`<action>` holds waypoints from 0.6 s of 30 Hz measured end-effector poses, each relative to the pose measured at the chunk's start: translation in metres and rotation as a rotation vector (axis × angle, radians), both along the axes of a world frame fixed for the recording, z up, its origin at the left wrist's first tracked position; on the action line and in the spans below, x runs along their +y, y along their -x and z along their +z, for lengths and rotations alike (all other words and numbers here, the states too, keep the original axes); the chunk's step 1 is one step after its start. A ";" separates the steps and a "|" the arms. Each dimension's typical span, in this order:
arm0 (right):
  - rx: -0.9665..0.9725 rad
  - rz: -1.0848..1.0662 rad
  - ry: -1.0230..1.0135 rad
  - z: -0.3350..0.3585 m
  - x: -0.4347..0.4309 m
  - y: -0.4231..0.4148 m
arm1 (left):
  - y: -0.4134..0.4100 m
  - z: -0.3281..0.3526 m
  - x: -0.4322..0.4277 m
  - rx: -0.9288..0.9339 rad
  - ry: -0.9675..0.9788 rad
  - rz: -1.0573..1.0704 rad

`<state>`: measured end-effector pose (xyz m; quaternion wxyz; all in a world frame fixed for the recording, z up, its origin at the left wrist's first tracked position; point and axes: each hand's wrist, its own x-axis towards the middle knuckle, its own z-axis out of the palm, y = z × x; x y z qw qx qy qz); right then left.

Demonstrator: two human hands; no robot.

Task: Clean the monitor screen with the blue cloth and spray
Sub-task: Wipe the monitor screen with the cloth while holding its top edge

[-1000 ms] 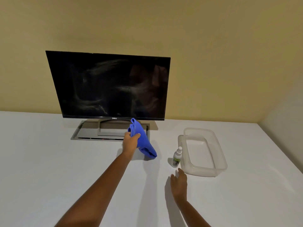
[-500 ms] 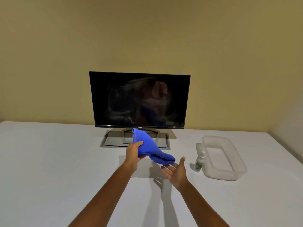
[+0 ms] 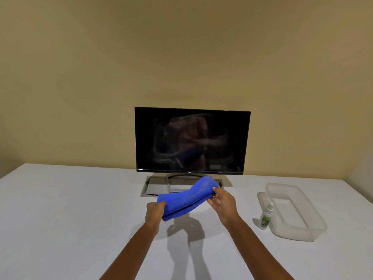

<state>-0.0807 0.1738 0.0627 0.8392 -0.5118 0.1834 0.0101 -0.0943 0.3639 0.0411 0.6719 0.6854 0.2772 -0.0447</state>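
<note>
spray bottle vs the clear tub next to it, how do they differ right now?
The spray bottle is small, narrow and upright; the clear tub is much bigger, low and wide. The spray bottle is white with a green label; the clear tub is translucent and unmarked. The clear tub is open-topped; the spray bottle ends in a nozzle. Both sit on the white table, right of the monitor, neither held.
</note>
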 end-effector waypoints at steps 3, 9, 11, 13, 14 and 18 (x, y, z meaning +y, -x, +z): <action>-0.029 -0.001 0.192 0.008 0.016 -0.012 | -0.013 0.003 -0.002 -0.046 -0.156 -0.053; -0.239 -0.006 0.601 0.003 0.051 -0.030 | -0.045 0.040 -0.020 -0.338 -0.186 -0.279; -0.302 -0.002 0.651 0.006 0.064 -0.035 | -0.059 0.052 -0.022 -0.373 -0.206 -0.336; -0.381 0.000 0.654 0.012 0.074 -0.039 | -0.071 0.061 -0.021 -0.398 -0.251 -0.354; -0.416 -0.007 0.654 0.015 0.076 -0.042 | -0.077 0.064 -0.019 -0.412 -0.277 -0.355; -0.495 0.030 0.695 0.025 0.080 -0.060 | -0.100 0.075 -0.013 -0.473 -0.292 -0.333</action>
